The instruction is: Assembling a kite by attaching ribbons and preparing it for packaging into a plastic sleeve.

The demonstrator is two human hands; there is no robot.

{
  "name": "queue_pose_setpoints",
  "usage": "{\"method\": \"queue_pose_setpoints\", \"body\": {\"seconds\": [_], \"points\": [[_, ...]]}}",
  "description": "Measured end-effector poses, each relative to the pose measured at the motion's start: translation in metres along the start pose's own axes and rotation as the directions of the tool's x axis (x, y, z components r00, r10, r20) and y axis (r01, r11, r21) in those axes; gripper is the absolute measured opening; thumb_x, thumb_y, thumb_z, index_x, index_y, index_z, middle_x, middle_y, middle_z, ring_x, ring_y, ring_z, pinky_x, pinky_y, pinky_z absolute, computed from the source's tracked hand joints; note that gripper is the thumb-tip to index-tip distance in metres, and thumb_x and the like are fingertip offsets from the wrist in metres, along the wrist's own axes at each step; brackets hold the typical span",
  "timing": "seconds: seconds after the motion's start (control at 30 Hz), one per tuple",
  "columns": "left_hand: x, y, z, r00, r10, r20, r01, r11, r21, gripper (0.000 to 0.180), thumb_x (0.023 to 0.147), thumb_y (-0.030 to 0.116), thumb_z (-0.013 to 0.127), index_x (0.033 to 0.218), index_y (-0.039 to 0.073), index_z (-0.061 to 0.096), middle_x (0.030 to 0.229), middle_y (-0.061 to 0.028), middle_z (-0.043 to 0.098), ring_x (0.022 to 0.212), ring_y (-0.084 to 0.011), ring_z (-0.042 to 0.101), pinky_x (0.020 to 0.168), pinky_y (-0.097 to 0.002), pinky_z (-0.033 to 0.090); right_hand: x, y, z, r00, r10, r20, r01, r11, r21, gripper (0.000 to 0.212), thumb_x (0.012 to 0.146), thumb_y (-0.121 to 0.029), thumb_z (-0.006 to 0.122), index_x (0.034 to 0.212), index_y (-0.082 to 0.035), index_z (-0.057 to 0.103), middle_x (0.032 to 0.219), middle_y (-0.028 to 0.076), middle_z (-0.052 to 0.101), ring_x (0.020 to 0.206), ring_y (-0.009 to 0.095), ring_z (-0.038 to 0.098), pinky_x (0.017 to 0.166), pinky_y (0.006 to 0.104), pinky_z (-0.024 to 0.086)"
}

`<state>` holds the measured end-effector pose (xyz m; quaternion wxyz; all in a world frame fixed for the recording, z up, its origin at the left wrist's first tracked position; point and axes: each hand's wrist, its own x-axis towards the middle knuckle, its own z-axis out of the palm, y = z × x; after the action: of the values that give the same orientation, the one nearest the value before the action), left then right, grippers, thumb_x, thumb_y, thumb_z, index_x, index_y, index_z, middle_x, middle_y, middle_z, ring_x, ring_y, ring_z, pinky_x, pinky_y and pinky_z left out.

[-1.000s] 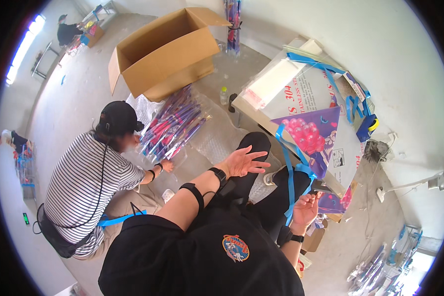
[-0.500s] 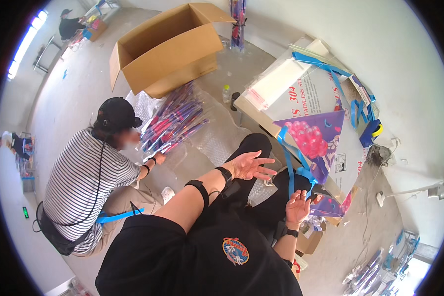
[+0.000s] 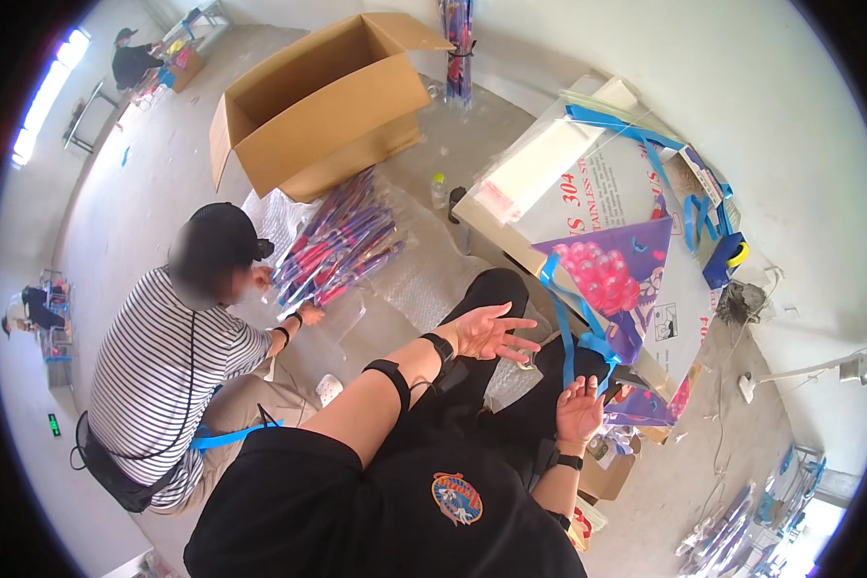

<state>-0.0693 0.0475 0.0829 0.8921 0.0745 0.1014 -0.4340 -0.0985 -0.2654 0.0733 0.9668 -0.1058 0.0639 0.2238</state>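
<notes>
My left hand [image 3: 486, 332] is stretched out over my black-trousered knees, palm up, fingers spread, holding nothing. My right hand [image 3: 580, 409] is lower right, palm up and fingers apart, its fingertips beside the lower end of a blue ribbon [image 3: 565, 337]. The ribbon hangs from a purple kite with pink balls printed on it [image 3: 612, 279], which lies on a low table [image 3: 511, 241] under clear plastic sheets. I cannot tell whether my right hand touches the ribbon.
A person in a striped shirt and black cap [image 3: 178, 356] crouches at the left, hands on a bundle of pink and purple packed kites [image 3: 342, 246]. Behind is an open cardboard box [image 3: 318, 106]. A small bottle [image 3: 439, 190] stands by the table. Other people work far left.
My right hand has shifted slightly left toward the ribbon's end. My left hand stays spread open in nearly the same place.
</notes>
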Motion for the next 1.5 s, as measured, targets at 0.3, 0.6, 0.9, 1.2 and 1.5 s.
{"method": "queue_pose_setpoints", "body": {"seconds": [0.3, 0.6, 0.9, 1.2, 1.5], "points": [[0.001, -0.001, -0.007, 0.999, 0.003, 0.034, -0.002, 1.0, -0.028, 0.068, 0.091, 0.057, 0.044, 0.142, 0.014, 0.033, 0.143, -0.0262, 0.034, 0.12, -0.0414, 0.05, 0.052, -0.0216, 0.055, 0.001, 0.002, -0.005, 0.999, -0.006, 0.039, 0.008, 0.999, -0.045, 0.039, 0.096, -0.029, 0.049, 0.127, -0.006, 0.048, 0.126, 0.016, 0.054, 0.113, 0.029, 0.053, 0.098, 0.0442, 0.043], [0.012, -0.003, -0.026, 0.998, 0.009, 0.065, -0.009, 1.0, -0.005, 0.068, 0.092, 0.059, 0.04, 0.143, 0.014, 0.032, 0.143, -0.0258, 0.034, 0.118, -0.0414, 0.052, 0.052, -0.0224, 0.055, 0.004, 0.0, -0.028, 0.999, -0.019, 0.027, 0.021, 0.997, -0.079, 0.039, 0.095, -0.03, 0.05, 0.127, -0.006, 0.048, 0.124, 0.015, 0.055, 0.111, 0.029, 0.054, 0.096, 0.0439, 0.044], [0.014, -0.002, -0.031, 0.996, -0.004, 0.088, 0.007, 1.0, -0.025, 0.07, 0.092, 0.059, 0.039, 0.144, 0.015, 0.03, 0.143, -0.026, 0.033, 0.119, -0.0426, 0.05, 0.057, -0.0261, 0.057, 0.005, 0.0, -0.031, 0.999, -0.016, 0.032, 0.018, 0.996, -0.083, 0.039, 0.095, -0.03, 0.049, 0.127, -0.007, 0.047, 0.124, 0.015, 0.055, 0.111, 0.029, 0.054, 0.097, 0.0443, 0.044], [0.02, 0.0, -0.038, 0.995, -0.002, 0.104, 0.006, 0.999, -0.04, 0.069, 0.091, 0.058, 0.043, 0.143, 0.014, 0.031, 0.142, -0.026, 0.035, 0.122, -0.0437, 0.047, 0.064, -0.0303, 0.059, 0.01, -0.002, -0.044, 0.999, -0.01, 0.038, 0.014, 0.996, -0.093, 0.04, 0.095, -0.03, 0.05, 0.128, -0.007, 0.047, 0.124, 0.015, 0.056, 0.113, 0.029, 0.054, 0.098, 0.0447, 0.043], [0.023, 0.001, -0.034, 1.0, 0.006, -0.019, -0.005, 0.997, 0.08, 0.071, 0.091, 0.063, 0.038, 0.145, 0.018, 0.029, 0.145, -0.0239, 0.032, 0.12, -0.0422, 0.049, 0.055, -0.023, 0.053, 0.014, 0.0, -0.052, 0.998, -0.014, 0.054, 0.019, 0.995, -0.097, 0.039, 0.095, -0.029, 0.049, 0.127, -0.006, 0.048, 0.124, 0.015, 0.055, 0.114, 0.029, 0.053, 0.099, 0.0451, 0.042]]}}
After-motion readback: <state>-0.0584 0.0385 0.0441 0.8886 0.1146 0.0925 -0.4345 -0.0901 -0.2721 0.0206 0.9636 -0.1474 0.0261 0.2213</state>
